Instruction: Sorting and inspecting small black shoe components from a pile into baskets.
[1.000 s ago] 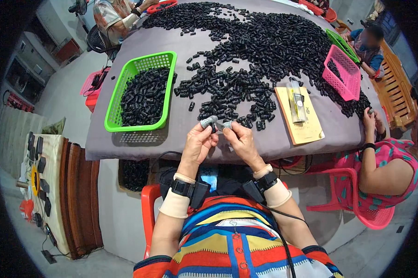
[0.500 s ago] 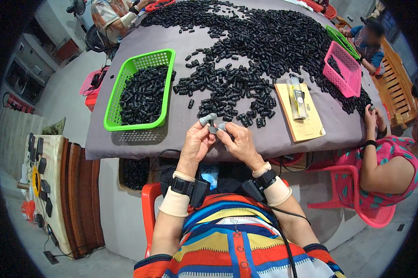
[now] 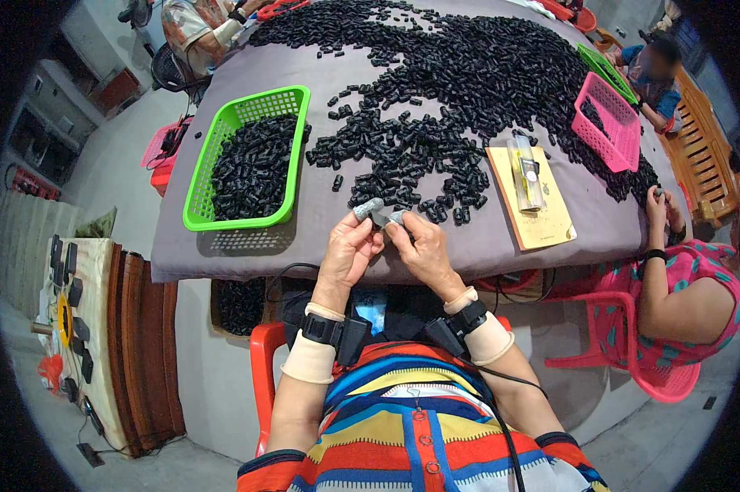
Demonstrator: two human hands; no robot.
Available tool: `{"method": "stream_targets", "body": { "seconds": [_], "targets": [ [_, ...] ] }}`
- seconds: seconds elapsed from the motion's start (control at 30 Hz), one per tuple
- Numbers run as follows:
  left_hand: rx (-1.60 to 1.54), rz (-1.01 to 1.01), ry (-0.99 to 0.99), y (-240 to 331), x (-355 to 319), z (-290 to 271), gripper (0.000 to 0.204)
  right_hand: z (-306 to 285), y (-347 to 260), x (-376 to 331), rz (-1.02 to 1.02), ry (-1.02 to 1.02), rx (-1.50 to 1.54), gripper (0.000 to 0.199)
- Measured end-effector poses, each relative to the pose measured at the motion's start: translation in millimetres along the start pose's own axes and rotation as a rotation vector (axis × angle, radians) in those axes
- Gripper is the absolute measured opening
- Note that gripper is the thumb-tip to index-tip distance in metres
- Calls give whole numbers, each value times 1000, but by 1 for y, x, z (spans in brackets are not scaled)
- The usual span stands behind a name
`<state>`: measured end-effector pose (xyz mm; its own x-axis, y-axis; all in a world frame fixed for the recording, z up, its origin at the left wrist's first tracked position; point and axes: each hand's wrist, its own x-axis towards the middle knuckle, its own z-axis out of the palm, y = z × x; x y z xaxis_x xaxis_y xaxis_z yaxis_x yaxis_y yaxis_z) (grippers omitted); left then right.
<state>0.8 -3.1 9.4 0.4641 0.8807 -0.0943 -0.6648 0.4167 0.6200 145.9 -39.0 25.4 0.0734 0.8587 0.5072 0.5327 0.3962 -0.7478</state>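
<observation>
My left hand (image 3: 350,252) and my right hand (image 3: 424,254) meet just above the near edge of the grey-covered table. Both are closed in a pinch, thumbs against index fingers. Grey covers wrap some fingertips on each hand. Whatever small dark piece sits between the fingertips is mostly hidden, and I cannot make out its kind. Just beyond them lies a loose spread of small black cylindrical parts (image 3: 394,156). To the left stands a green plastic basket (image 3: 191,215), heaped with the same black parts.
A yellowish booklet (image 3: 546,230) with a clear plastic box (image 3: 525,176) on it lies right of my hands. Beyond are a pink basket (image 3: 624,143) and a green basket (image 3: 599,66). A person (image 3: 673,295) sits close on the right; others work at the far sides.
My fingertips have shifted slightly around the small piece, which shows less dark between them now. Both arms, baskets and booklet stay in place.
</observation>
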Motion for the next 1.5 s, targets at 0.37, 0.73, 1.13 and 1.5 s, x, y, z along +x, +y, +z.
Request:
{"method": "stream_targets", "body": {
  "seconds": [0.37, 0.73, 1.13, 1.5],
  "targets": [
    [-25, -3, 5, 0, -2, 0, 24, -2, 5, -2, 151, -27, 114, 21],
    [-81, -42, -49, 2, -2, -4, 24, -4, 5, -1, 191, -26, 175, 21],
    [-35, -27, 37, 0, -1, -3, 22, -7, 5, -2, 152, -82, 122, 19],
    [-26, -21, 9, -2, 0, -6, 27, -7, -2, -1, 33, -90, 51, 17]
  ]
}}
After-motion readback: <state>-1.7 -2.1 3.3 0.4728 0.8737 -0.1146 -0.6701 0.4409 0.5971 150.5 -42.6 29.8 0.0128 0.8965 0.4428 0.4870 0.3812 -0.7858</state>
